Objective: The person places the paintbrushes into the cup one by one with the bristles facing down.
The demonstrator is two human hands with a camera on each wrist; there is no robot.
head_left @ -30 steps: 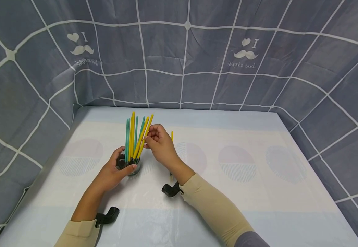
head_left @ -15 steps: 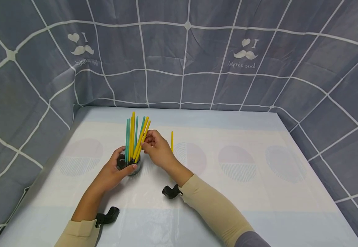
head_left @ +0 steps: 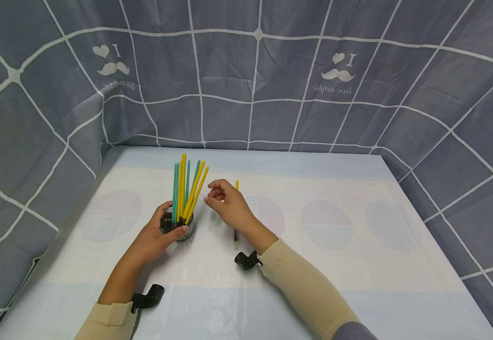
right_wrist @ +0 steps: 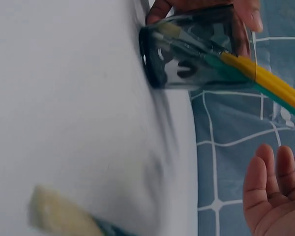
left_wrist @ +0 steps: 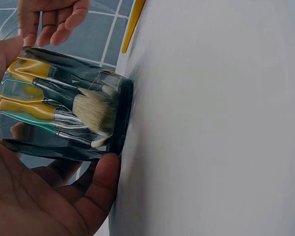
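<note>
My left hand (head_left: 154,241) grips a dark see-through glass (right_wrist: 187,64) low on its side, at the left of the table. Several paintbrushes stand in it, bristles down, with yellow handles (head_left: 183,184) and teal handles (head_left: 175,189) fanning out above the rim. Through the glass wall, pale bristles (left_wrist: 92,112) show near its base in the left wrist view. Just right of the handles, my right hand (head_left: 231,203) hovers with loosely bent fingers and nothing in them. Beneath it lies another yellow-handled paintbrush (head_left: 236,238), its middle partly hidden by the hand.
The white table (head_left: 322,302) has pale printed circles on its cover. A grey curtain (head_left: 288,71) with white lines surrounds the back and sides. Black wrist cameras (head_left: 148,297) sit at both cuffs.
The right hand lowered a yellow-handled paintbrush further into the glass, let go of it, and drew away to the right. The left hand stayed on the glass.
</note>
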